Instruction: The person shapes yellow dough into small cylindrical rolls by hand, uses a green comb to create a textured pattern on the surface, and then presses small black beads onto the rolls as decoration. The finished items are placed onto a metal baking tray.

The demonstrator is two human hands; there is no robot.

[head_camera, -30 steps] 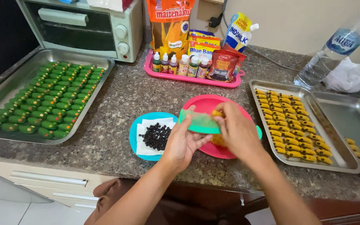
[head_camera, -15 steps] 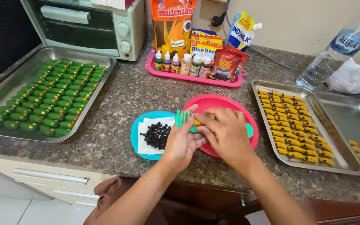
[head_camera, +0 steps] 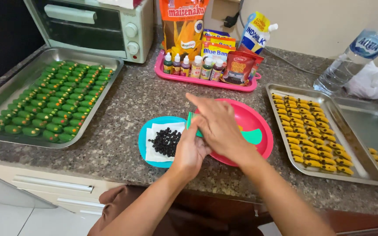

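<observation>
Pressing palm over palm, the right hand (head_camera: 217, 126) lies flat atop the left hand (head_camera: 192, 150), a green dough piece (head_camera: 192, 121) peeking between them. Below sits the pink plate (head_camera: 259, 126), beside it the blue plate (head_camera: 144, 140), all on a speckled stone counter (head_camera: 132, 100).
</observation>
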